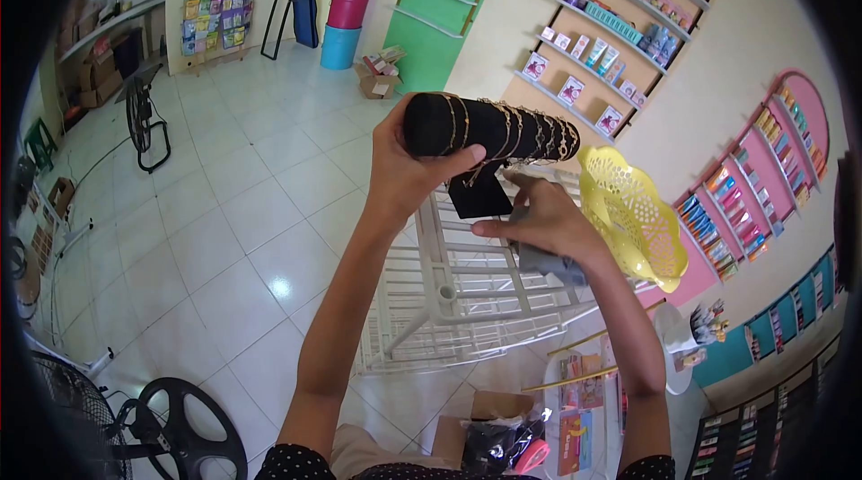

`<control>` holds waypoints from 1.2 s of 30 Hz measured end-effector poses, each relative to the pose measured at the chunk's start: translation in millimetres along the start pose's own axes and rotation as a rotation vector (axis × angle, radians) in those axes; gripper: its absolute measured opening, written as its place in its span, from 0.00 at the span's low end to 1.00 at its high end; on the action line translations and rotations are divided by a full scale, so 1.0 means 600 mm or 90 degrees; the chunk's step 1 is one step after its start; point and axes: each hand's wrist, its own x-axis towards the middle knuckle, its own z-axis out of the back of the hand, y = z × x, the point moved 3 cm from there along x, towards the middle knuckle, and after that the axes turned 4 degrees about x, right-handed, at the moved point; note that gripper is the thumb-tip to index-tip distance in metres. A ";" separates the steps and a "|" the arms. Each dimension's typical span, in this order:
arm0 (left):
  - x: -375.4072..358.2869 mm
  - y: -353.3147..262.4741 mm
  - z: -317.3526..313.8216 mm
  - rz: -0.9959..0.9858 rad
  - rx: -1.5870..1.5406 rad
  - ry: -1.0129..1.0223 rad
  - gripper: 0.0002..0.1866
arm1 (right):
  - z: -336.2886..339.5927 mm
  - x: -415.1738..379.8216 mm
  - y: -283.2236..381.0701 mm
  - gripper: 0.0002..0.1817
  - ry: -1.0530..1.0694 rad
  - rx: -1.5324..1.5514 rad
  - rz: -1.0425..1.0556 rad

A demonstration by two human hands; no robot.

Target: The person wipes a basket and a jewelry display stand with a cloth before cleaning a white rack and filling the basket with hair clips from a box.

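Note:
My left hand [401, 167] grips one end of a black velvet bracelet stand [485, 125], its thumb lying along the front of the roll. Several gold-coloured chain bracelets [512, 130] hang around the roll, mostly toward its right end. Below the roll shows the stand's flat black base [480, 194]. Close by the base's right edge is my right hand [549, 224], fingers bent around a grey cloth [549, 263] that hangs under the palm. Both hands are above a white wire rack [449, 291].
A yellow perforated basket [633, 220] sits on the rack's right side. Shelves of packaged goods [611, 26] line the wall. On the floor are an open cardboard box [498, 431] at my feet, a fan base [193, 431] at lower left and a black floor fan [144, 121] farther off.

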 end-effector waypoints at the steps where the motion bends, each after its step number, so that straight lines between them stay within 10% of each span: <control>1: 0.000 0.000 0.001 0.006 -0.001 -0.003 0.23 | -0.001 0.010 -0.008 0.46 0.030 0.030 0.020; 10: 0.006 0.013 -0.001 -0.007 -0.052 -0.002 0.23 | -0.009 0.083 -0.046 0.62 0.199 0.213 0.096; 33: -0.152 -0.225 0.095 -0.064 0.029 0.022 0.22 | -0.013 -0.122 0.157 0.37 0.118 0.098 0.080; 36: -0.245 -0.226 0.180 -0.084 0.066 -0.042 0.35 | -0.119 -0.173 0.150 0.14 0.034 0.067 0.535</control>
